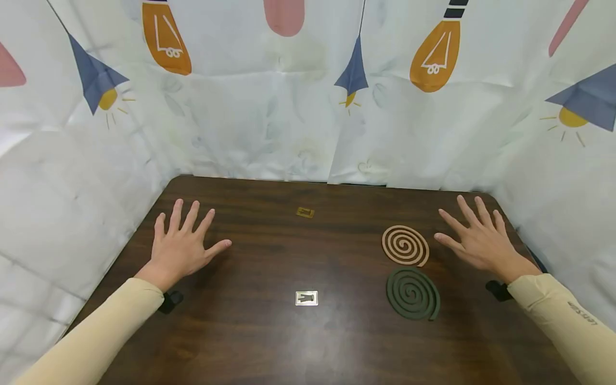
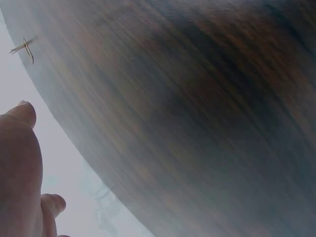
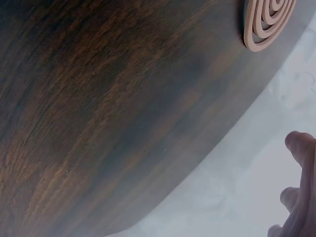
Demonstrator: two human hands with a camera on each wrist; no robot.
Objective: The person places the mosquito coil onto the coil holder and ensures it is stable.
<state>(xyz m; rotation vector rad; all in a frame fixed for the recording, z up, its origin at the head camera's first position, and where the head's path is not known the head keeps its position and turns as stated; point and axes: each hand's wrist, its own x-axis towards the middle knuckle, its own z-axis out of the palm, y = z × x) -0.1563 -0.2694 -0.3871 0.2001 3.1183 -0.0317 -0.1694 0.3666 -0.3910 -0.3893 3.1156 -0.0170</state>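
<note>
- Both spread wide: my right hand near the tan spiral
- My left hand well left of it
- Green spiral on its near side

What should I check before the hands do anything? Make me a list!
1. Left hand free: ok, fingers spread, holding nothing.
2. Right hand free: ok, also spread and holding nothing.
3. Tan spiral and green spiral well apart: not ok, their edges meet or nearly meet.
4. Those spirals actually touching: cannot tell.
5. Silver-coloured piece uncovered: ok, nothing lies on it.
6. Gold-coloured piece beside a hand: not ok, it lies between them, nearer the far edge.
</note>
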